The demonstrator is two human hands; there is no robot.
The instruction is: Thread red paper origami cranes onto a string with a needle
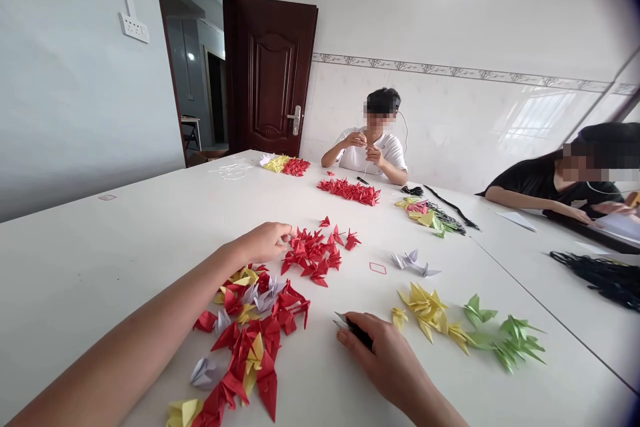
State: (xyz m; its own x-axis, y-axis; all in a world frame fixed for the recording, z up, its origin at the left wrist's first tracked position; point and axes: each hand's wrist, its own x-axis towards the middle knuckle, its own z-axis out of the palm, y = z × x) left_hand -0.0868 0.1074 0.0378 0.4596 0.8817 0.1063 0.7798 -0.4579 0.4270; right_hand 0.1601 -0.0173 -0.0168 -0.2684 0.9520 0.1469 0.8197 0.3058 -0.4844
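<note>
My left hand reaches across the white table to a pile of small red folded paper pieces; its fingers are curled at the pile's left edge, and what they pinch is hidden. My right hand rests near the front, closed on a small dark and grey folded piece. A mixed heap of red, yellow and white folded pieces lies under my left forearm.
Yellow folded pieces and green ones lie to the right, white ones behind them. A person in white sits at the far side, another in black at the right. More piles lie far across. An open brown door stands behind.
</note>
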